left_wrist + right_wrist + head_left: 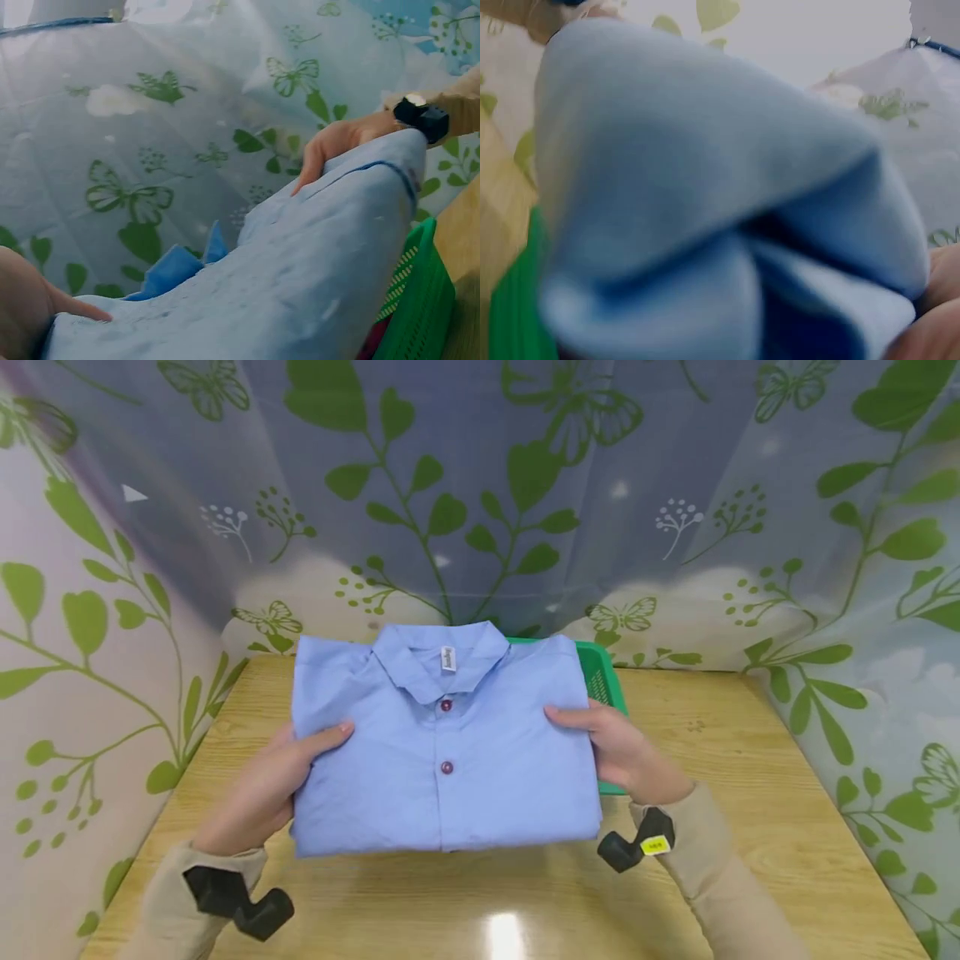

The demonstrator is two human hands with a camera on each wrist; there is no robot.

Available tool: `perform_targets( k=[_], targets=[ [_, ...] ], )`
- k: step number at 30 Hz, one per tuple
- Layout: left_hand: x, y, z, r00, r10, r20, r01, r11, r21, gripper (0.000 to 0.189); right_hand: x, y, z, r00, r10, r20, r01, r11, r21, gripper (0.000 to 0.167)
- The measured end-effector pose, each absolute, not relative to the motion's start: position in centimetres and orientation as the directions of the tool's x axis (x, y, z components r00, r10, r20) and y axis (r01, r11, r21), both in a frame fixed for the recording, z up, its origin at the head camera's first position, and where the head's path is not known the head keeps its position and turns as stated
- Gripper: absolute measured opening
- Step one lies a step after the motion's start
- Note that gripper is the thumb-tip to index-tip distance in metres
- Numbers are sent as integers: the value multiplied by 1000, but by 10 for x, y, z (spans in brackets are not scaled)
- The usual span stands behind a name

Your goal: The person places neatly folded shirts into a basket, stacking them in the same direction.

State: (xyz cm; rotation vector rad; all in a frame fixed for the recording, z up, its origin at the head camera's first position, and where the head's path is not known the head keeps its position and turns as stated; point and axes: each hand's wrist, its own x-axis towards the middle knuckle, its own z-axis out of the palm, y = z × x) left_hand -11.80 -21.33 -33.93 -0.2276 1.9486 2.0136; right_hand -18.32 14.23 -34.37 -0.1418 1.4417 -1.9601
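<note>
A folded light blue shirt (pixel 495 785), collar at the far side and two dark red buttons down its front, is held up by both hands. My left hand (pixel 273 785) grips its left edge, thumb on top and the other fingers hidden beneath. At the opposite edge my right hand (pixel 618 747) pinches the fabric the same way, its thumb lying on the front. In the left wrist view the shirt (pixel 285 262) spans between the two hands. The right wrist view shows the loose folds of the shirt's underside (pixel 705 187) up close.
Behind and partly under the shirt stands a green perforated basket (pixel 603 681) on the wooden table (pixel 750 793); something dark red shows inside it in the left wrist view. A curtain (pixel 465 485) with leaf and butterfly prints encloses the table's back and sides.
</note>
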Motion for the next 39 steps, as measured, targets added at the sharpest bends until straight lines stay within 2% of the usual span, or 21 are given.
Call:
perform_targets(
  k=[7, 12, 16, 22, 26, 34, 39],
  targets=[
    [-156, -180, -335, -951, 167, -261, -268, -21, 963, 60, -218, 174, -346, -801, -505, -322, 427, -105, -898, 31],
    [-194, -169, -343, -935, 234, -265, -285, -53, 957, 57, -243, 188, -351, -808, -481, -341, 420, -64, -905, 51],
    [-226, -166, -358, -916, 258, -307, -336, -73, 939, 60, -264, 191, -359, -804, -466, -369, 451, -74, -889, 59],
    [-261, -164, -385, -874, 203, -442, -458, -41, 888, 57, -288, 184, -375, -753, -449, -482, 564, -63, -823, 58],
    [-269, -159, -399, -847, 196, -495, -510, -35, 859, 52, -294, 180, -384, -728, -417, -544, 611, -35, -791, 63],
    [-267, -145, -407, -841, 274, -466, -485, -1, 874, 45, -296, 183, -396, -684, -374, -626, 678, -11, -735, 60],
    [-268, -143, -411, -829, 278, -485, -504, 2, 864, 51, -297, 186, -407, -683, -328, -653, 693, -9, -721, 66]
  ],
)
